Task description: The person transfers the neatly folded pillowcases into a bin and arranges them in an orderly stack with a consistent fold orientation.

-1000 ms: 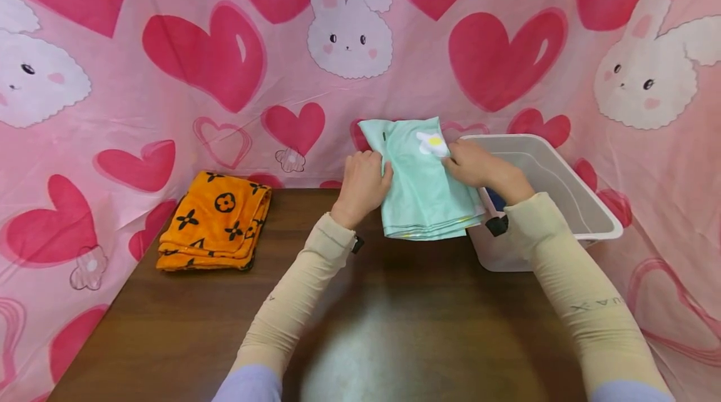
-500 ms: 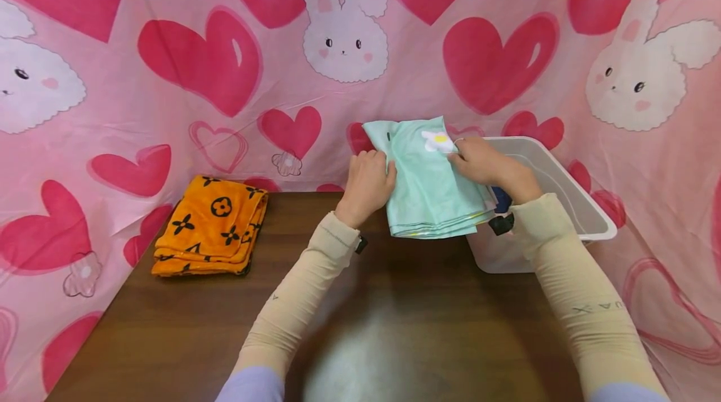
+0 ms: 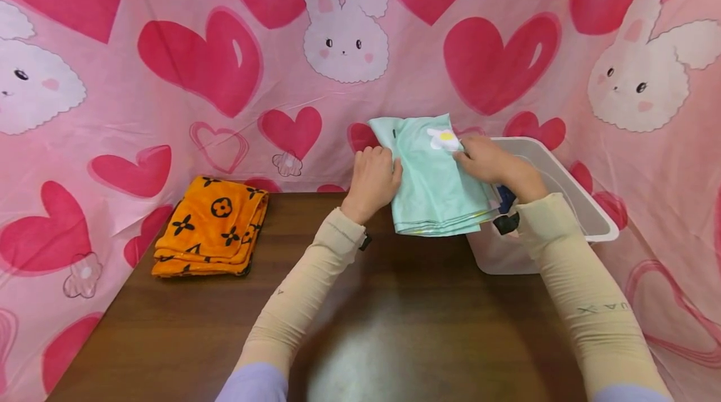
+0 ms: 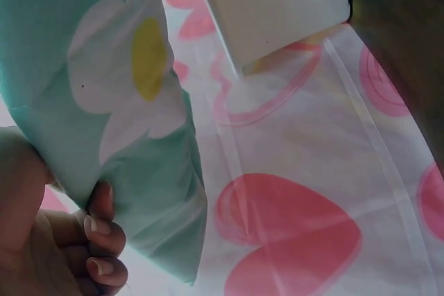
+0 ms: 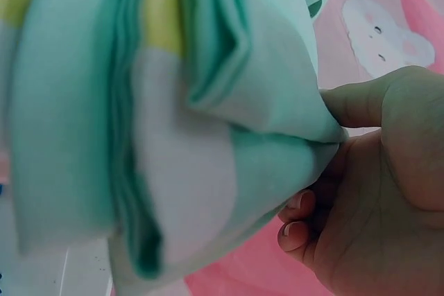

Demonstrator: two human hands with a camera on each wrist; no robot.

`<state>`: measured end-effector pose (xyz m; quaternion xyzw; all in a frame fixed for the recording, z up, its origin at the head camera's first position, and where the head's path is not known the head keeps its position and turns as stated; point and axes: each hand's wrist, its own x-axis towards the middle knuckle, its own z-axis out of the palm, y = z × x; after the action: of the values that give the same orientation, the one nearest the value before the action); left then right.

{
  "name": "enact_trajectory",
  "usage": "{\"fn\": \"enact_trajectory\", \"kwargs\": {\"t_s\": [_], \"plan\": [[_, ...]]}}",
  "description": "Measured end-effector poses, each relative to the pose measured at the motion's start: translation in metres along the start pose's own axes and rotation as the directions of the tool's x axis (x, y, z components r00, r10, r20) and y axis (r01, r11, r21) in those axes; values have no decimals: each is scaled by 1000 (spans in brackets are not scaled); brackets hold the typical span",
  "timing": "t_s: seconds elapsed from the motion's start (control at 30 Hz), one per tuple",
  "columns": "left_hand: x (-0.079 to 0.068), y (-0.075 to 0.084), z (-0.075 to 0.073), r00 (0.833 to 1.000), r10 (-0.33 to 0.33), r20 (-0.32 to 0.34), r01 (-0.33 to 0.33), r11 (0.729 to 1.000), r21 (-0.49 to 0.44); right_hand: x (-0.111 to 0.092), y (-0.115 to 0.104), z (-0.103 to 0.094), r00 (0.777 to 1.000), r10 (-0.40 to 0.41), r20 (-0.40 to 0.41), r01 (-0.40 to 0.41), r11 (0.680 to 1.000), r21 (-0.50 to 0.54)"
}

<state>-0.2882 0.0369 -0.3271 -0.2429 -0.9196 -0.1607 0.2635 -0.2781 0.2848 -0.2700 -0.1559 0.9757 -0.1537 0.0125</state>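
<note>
Both hands hold up a folded mint-green cloth [image 3: 430, 183] printed with white, yellow-centred flowers. My left hand [image 3: 373, 180] pinches its upper left edge, and my right hand [image 3: 490, 161] pinches the upper right edge. Its stacked lower folds hang above the table, beside and partly in front of the bin's left end. In the left wrist view, the fingers of the left hand [image 4: 62, 240] curl onto the edge of the cloth [image 4: 152, 206]. Thumb and fingers of the right hand [image 5: 395, 171] squeeze a corner of the layered cloth [image 5: 69, 136] in the right wrist view.
A whitish plastic bin [image 3: 599, 220] stands at the back right, with something dark blue [image 3: 506, 198] partly visible at its left end. On the left of the brown table [image 3: 394, 314] lies a folded orange blanket [image 3: 214, 226] with black motifs. A pink heart-print curtain [image 3: 349, 101] hangs behind.
Both hands have carried the cloth slightly to the right, closer to the bin, keeping their hold. The head view has shifted a little. The orange blanket and bin stay in place.
</note>
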Motion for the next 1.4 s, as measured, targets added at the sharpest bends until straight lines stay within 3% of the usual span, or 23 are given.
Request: {"fn": "enact_trajectory", "kwargs": {"t_s": [0.33, 0.8, 0.93, 1.4], "plan": [[10, 7, 4, 999, 4, 34, -4, 1000, 0, -3, 12, -7, 999, -39, -36, 38, 999, -30], [20, 19, 14, 999, 11, 53, -10, 1000, -15, -8, 28, -15, 1000, 12, -20, -13, 999, -52], [23, 23, 20, 998, 12, 63, -11, 1000, -13, -10, 34, -16, 1000, 0, -31, -2, 998, -68], [28, 43, 42, 996, 42, 82, -39, 998, -39, -19, 51, -23, 997, 72, -24, -74, 991, -109]]}}
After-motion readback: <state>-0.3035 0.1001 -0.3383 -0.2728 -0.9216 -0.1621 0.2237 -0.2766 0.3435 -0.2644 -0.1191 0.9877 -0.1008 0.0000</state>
